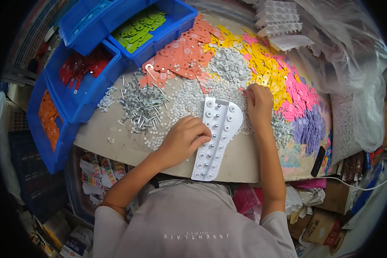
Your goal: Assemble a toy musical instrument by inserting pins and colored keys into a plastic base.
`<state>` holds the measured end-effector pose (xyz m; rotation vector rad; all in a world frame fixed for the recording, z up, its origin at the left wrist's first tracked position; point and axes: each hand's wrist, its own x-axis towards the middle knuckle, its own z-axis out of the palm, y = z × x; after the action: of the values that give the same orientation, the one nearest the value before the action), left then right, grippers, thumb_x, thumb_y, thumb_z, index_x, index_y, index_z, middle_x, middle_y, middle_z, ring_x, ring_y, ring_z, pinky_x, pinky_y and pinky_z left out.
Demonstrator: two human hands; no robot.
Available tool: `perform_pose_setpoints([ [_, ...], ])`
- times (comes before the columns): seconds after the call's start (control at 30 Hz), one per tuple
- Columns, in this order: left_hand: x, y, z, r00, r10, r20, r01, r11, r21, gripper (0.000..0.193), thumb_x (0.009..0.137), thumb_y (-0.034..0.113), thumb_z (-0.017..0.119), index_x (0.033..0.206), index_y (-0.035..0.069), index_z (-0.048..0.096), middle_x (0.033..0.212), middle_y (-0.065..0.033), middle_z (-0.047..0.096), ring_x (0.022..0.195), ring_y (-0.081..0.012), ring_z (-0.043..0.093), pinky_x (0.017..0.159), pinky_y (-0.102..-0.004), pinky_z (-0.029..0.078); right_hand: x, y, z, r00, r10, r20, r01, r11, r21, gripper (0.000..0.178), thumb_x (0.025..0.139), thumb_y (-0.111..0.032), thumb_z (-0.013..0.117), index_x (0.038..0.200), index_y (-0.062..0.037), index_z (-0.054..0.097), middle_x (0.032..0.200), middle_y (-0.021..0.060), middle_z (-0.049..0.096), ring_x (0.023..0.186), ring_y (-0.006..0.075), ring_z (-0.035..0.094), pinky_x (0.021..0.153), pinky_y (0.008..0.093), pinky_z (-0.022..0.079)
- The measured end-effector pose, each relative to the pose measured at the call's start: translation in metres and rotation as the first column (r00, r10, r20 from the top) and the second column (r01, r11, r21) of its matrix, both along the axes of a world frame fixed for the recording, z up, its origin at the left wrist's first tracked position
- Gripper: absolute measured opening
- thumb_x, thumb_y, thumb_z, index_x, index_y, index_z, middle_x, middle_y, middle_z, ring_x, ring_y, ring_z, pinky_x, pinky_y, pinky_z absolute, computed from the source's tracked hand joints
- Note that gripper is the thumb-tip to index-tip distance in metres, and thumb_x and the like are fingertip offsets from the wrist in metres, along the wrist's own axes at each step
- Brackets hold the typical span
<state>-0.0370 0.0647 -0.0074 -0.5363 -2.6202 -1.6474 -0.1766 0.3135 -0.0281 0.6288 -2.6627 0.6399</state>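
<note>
White tray (pixel 222 130): at the counter's (pixel 245 161) near edge, metal studs (pixel 212 145) down its middle.
Left hand (pixel 184 137): curled over the tray's left edge; cannot tell whether it grips anything.
Right hand (pixel 260 103): fingers bunched beside white caps (pixel 230 93); contents hidden.
Rivets (pixel 142 104): heaped beyond the left hand.

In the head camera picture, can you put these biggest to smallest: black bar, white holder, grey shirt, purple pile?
1. Grey shirt
2. White holder
3. Purple pile
4. Black bar

That's just how big they look here.
</note>
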Motion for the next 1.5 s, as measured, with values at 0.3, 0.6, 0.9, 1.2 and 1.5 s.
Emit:
perform_pose_setpoints([
  [0.3,0.001,0.002,-0.003,0.999,0.045,0.011,-0.046,0.999,0.028,0.008,0.088,0.008,0.072,0.092,0.003,0.067,0.087,-0.0086,0.062,0.087,-0.0273,0.059,0.079,-0.0368,0.047,0.049,0.001,0.027,0.957,-0.084,0.278,0.187,0.911,-0.368,0.004,0.09,0.0,0.062,0.094,-0.0001,0.064,0.089,0.0132,0.065,0.09,0.0274,0.062,0.077,0.0361,0.049],
  [0.6,0.001,0.011,-0.005,0.989,0.141,0.048,-0.14,0.99,-0.013,0.012,0.085,0.009,0.076,0.09,0.003,0.068,0.084,-0.0088,0.062,0.078,-0.0275,0.061,0.073,-0.0382,0.049,0.11,-0.01,0.051,0.818,0.272,0.507,-0.062,0.918,-0.392,0.009,0.088,0.001,0.064,0.095,-0.0006,0.069,0.096,0.0073,0.067,0.099,0.0232,0.06,0.09,0.0343,0.045],
  [0.9,0.006,0.005,-0.015,0.907,0.075,-0.415,-0.165,0.968,-0.187,0.016,0.078,0.008,0.081,0.09,0.004,0.071,0.082,-0.0062,0.064,0.077,-0.0258,0.062,0.067,-0.0383,0.05,0.125,-0.02,0.033,0.922,0.186,0.34,-0.113,0.968,-0.223,0.015,0.083,0.004,0.069,0.096,-0.003,0.068,0.095,0.0111,0.063,0.096,0.0312,0.057,0.085,0.0401,0.046],
  [1.2,-0.018,0.0,-0.003,0.956,0.21,-0.207,-0.218,0.976,-0.016,0.01,0.081,0.003,0.075,0.09,0.004,0.071,0.081,-0.0081,0.064,0.079,-0.0278,0.062,0.072,-0.0398,0.05,0.132,-0.019,0.014,0.972,0.2,0.125,-0.17,0.961,-0.22,0.019,0.077,0.001,0.078,0.094,-0.0026,0.068,0.098,0.011,0.063,0.094,0.0323,0.059,0.082,0.0422,0.049],
  [1.5,-0.139,-0.003,-0.019,0.935,0.223,-0.276,-0.264,0.957,-0.119,0.008,0.086,0.012,0.071,0.092,0.007,0.074,0.091,-0.0089,0.07,0.092,-0.0298,0.065,0.083,-0.0438,0.05,0.106,-0.011,0.031,0.994,0.027,0.107,0.006,0.954,-0.3,0.015,0.084,0.008,0.064,0.097,-0.0006,0.061,0.096,0.015,0.062,0.095,0.0347,0.058,0.085,0.0422,0.047],
])
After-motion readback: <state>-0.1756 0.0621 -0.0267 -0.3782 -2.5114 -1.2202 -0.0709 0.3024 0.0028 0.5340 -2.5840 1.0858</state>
